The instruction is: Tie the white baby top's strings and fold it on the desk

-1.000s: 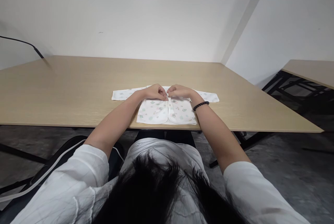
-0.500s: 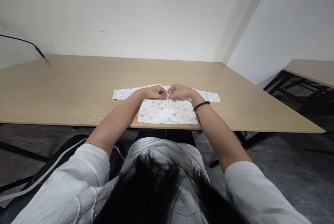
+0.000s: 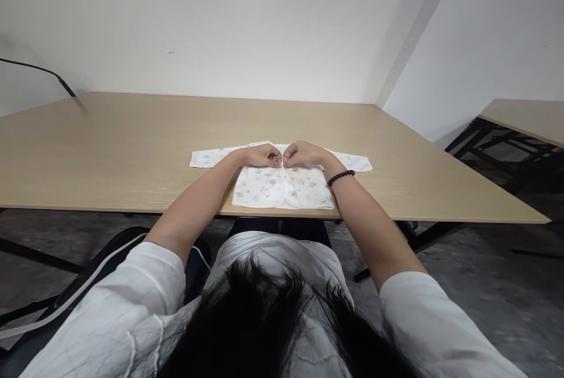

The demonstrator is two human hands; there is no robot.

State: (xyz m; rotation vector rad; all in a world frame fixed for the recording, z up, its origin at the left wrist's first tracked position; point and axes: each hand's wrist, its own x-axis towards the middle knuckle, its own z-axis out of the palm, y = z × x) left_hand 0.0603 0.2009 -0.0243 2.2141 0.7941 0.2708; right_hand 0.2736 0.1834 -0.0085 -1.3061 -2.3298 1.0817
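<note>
A small white baby shirt with a pale printed pattern lies spread on the table, its sleeves stretched out to both sides and its hem towards me. Along its front opening, near the middle, my left hand pinches the left edge with curled fingers. Facing it, my right hand pinches the other edge, its fingertips almost touching those of the left. The bit of fabric between the fingertips is too small to make out, and the hands cover part of the chest. A dark beaded bracelet circles my right wrist.
The wooden table runs back to a white partition. A black cable hangs over its far left corner. Another table with a black frame stands at the right. A dark chair is at my lower left.
Hardly anything differs: both hands keep pinching the shirt front, with the fingertips drawn very slightly closer. The shirt has stayed in place.
</note>
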